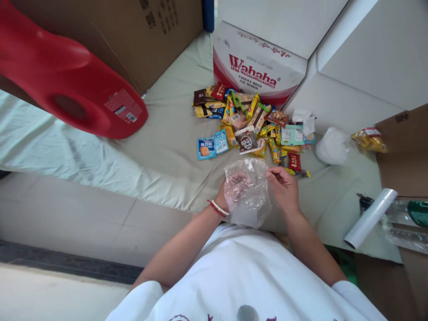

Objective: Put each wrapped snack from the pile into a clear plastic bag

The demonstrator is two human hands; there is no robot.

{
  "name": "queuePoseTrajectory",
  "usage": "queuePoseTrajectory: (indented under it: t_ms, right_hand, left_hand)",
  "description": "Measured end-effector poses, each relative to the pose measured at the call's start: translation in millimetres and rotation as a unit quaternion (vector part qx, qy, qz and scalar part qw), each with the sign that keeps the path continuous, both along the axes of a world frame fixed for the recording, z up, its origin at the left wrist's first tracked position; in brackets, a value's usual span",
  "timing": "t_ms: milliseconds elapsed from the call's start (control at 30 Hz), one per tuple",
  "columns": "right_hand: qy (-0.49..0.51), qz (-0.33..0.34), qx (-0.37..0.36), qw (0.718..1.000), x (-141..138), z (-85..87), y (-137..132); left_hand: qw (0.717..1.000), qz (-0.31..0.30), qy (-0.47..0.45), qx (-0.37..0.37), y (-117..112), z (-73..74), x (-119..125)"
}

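Bag point(256, 198), clear, thin, up between both hands near snack pile point(247, 118). Right hand point(285, 187): grip pinching bag's edge. Left hand point(236, 185) behind or inside it, can't tell if pinching. Risks: plastic could tear if tugged hard, or slip if right pinch loosens.

Left hand point(235, 185) indistinct through clear plastic point(256, 203), red jug point(76, 67) partly beyond frame.
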State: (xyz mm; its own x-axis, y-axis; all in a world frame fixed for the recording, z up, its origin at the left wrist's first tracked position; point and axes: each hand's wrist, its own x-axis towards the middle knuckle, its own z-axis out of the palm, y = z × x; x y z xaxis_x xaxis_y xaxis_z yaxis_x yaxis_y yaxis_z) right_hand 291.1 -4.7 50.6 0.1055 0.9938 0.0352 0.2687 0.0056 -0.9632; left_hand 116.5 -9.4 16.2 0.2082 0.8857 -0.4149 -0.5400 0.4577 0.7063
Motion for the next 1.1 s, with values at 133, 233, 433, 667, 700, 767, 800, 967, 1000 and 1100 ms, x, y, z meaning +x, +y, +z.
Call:
queuePoseTrajectory:
  t_ms: [133, 233, 433, 667, 700, 767, 800, 967, 1000, 1100]
  right_hand:
    - [0.016, 0.005, -0.008, 1.000, 2, -4.5, 0]
    - [0.042, 0.044, -0.041, 0.997, -3, -8.4, -2]
    - [0.049, 0.038, -0.078, 0.995, -10, -12.1, -4]
    - [0.091, -0.015, -0.053, 0.994, -3, -12.0, 2]
    - [0.107, -0.022, -0.052, 0.993, -2, -11.4, 3]
    - [0.144, -0.024, -0.063, 0.987, -3, -10.1, 4]
    - [0.160, -0.018, -0.076, 0.984, -4, -9.8, 5]
    - [0.158, 0.001, -0.106, 0.982, -9, -10.8, 4]
    - [0.154, -0.003, -0.097, 0.983, -8, -10.8, 4]
    - [0.182, -0.020, -0.081, 0.980, -5, -8.8, 4]
  left_hand:
    - [0.999, 0.009, -0.032, -0.014, 2, 6.7, 2]
    - [0.998, -0.019, -0.053, -0.035, 5, 7.9, 11]
    - [0.998, -0.010, -0.033, -0.047, 8, -1.6, 20]
    - [0.998, 0.004, -0.059, -0.039, 3, -6.2, 6]
    - [0.997, 0.007, -0.065, -0.038, 3, -5.9, 5]
    - [0.996, 0.014, -0.078, -0.036, 4, -4.8, 4]
    - [0.996, 0.015, -0.084, -0.037, 4, -4.0, 5]
    - [0.991, -0.038, -0.120, -0.046, 7, 0.5, 12]
    - [0.990, -0.048, -0.126, -0.044, 6, 1.0, 12]
    - [0.989, -0.039, -0.136, -0.032, 7, 1.2, 8]
